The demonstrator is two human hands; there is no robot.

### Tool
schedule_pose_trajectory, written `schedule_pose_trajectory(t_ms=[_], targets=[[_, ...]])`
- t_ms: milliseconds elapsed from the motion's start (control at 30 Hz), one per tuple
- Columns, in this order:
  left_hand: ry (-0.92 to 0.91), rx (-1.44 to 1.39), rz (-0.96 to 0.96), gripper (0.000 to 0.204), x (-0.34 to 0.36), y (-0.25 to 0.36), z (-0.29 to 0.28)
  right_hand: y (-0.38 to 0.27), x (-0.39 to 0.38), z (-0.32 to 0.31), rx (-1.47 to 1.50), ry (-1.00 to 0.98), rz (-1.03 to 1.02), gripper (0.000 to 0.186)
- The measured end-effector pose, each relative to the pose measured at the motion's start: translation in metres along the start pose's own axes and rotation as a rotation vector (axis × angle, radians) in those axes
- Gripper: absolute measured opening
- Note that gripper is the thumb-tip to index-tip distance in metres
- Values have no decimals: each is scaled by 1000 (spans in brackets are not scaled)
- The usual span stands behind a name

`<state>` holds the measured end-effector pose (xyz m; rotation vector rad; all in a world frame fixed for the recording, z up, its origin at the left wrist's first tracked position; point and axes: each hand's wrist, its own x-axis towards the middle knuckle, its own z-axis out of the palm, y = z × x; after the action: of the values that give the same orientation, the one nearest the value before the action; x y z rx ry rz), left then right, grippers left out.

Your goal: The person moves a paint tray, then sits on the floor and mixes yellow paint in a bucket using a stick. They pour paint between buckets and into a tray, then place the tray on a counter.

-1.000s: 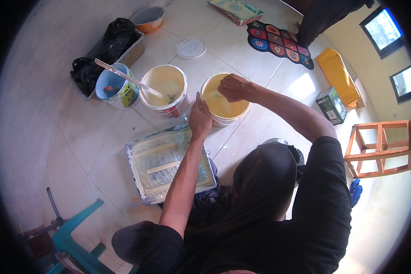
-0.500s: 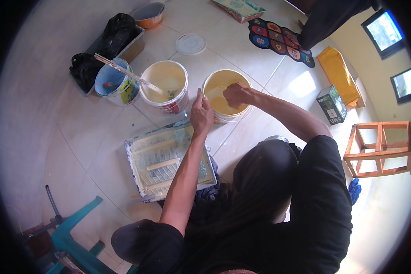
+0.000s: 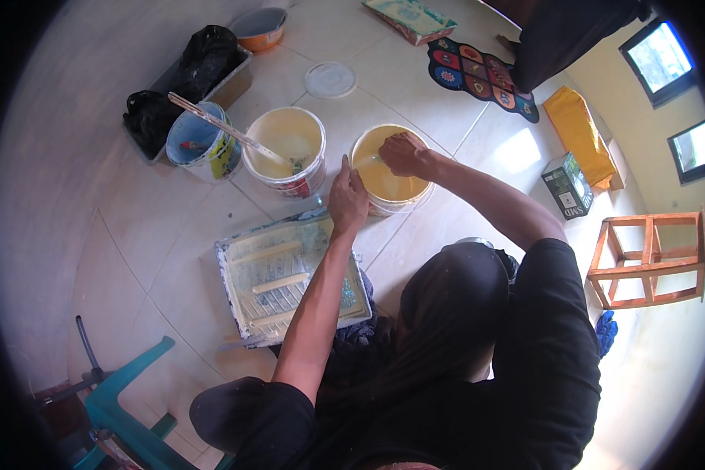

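A white bucket [image 3: 389,206] of yellowish-cream paint stands on the floor in front of me. My left hand [image 3: 348,199] grips its left side, fingers lying along the outer wall. Inside the rim, low over the paint [image 3: 388,185], my right hand [image 3: 404,153] is closed in a fist; what it holds is hidden, with a pale bit showing beside the knuckles. To the left, a second paint bucket [image 3: 313,182] has a long paint-smeared stick [image 3: 219,125] leaning across it. Nearer me lies a paint tray [image 3: 278,283] coated in cream paint, partly behind my left forearm.
A blue-lined bucket [image 3: 192,139] and a tub with black plastic bags [image 3: 207,60] sit far left. Beyond are a round lid [image 3: 330,79], a patterned mat [image 3: 478,74] and another person's leg [image 3: 556,39]. A box [image 3: 569,186] and wooden stool frame [image 3: 648,261] stand right; green chair legs [image 3: 129,384] lower left.
My right hand has shifted a little left and up inside the bucket, uncovering more of the paint surface. My left hand stays against the bucket's side.
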<state>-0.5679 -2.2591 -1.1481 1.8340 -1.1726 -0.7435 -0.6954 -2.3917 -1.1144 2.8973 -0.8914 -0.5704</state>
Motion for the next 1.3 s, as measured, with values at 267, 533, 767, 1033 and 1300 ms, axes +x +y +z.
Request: schedule_pose_trajectory(t_ms=[267,533,767,1033,1300], targets=[[-4,46,-9,47,2,-5,7,11,1,65,23,251,-349,21],[-32,52,-8,47,4,-4,7,12,-24,31,92,-18,-251,16],[-44,-16,-22,50,1,-1,3,12,8,-5,-80,-126,-36,27],[-61,48,-26,49,3,-3,4,-2,-1,29,0,56,-391,34],[-29,12,8,49,4,-11,7,12,-24,15,88,-118,-409,15]])
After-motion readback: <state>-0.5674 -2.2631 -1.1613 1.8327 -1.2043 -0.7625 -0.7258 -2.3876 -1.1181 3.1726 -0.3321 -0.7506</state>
